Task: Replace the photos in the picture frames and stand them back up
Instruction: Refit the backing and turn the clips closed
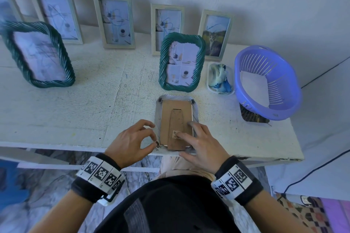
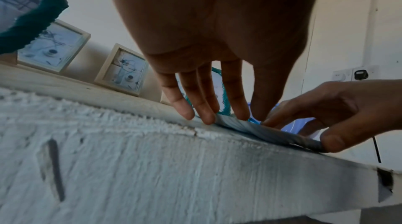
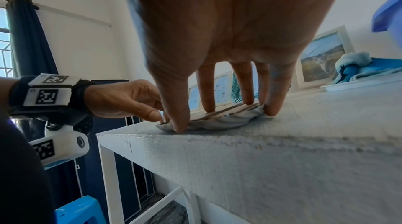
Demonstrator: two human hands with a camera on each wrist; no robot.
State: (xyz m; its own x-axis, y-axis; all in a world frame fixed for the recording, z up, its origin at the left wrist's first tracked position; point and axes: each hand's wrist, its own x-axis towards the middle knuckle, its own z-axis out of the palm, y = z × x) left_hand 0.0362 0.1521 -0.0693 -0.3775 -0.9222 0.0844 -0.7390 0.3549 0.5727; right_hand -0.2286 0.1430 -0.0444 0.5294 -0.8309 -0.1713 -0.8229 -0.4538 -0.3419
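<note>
A picture frame with a pale twisted rim (image 1: 158,111) lies face down at the table's near edge, its brown cardboard backing (image 1: 176,108) and stand flap facing up. My left hand (image 1: 153,140) is at the frame's near-left corner, where thumb and forefinger pinch a small black clip (image 1: 157,144). My right hand (image 1: 186,139) lies on the backing with straight fingers pressing down and its thumb at the front edge. The left wrist view shows the frame rim (image 2: 261,129) under both hands' fingertips. The right wrist view shows the fingers (image 3: 248,90) on the backing (image 3: 226,111).
A green twisted frame (image 1: 181,62) stands just behind, another (image 1: 37,55) at the left. Several pale frames (image 1: 115,21) lean along the wall. At the right are a purple basket (image 1: 267,81), a white tub with blue cloth (image 1: 219,77) and a dark photo (image 1: 251,117).
</note>
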